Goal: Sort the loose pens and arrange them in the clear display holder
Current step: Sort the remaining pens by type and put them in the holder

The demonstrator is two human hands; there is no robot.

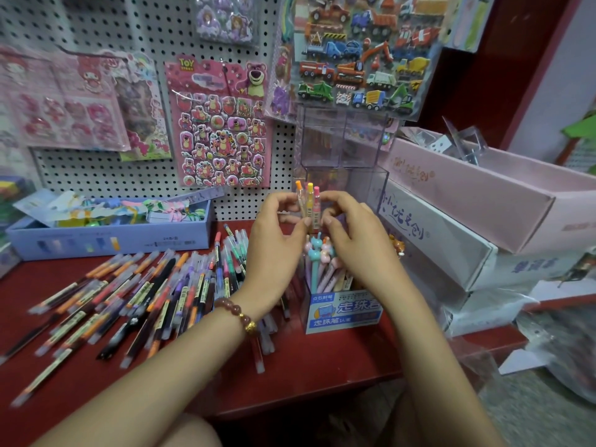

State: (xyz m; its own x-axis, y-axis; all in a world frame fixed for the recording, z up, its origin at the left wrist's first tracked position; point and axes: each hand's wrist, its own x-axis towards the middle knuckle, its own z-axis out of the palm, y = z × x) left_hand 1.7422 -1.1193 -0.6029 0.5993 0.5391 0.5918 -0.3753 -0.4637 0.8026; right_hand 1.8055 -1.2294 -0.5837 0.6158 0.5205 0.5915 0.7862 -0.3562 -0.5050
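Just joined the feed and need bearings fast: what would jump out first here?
Both hands, left hand and right hand, hold a small bunch of pens upright at centre, above a pen box of cartoon-topped pens. Loose pens sprawl across the red shelf to the left. Behind the hands stands the clear display holder, its compartments apparently empty.

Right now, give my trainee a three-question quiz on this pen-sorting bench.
1. True or false: both hands hold the small bunch of pens upright.
2. Which wrist wears the bead bracelet? A left, B right.
3. Fill in: the loose pens lie on the ___ side of the labelled pen box.

Key: 1 true: left hand and right hand pinch it together. 2 A. 3 left.
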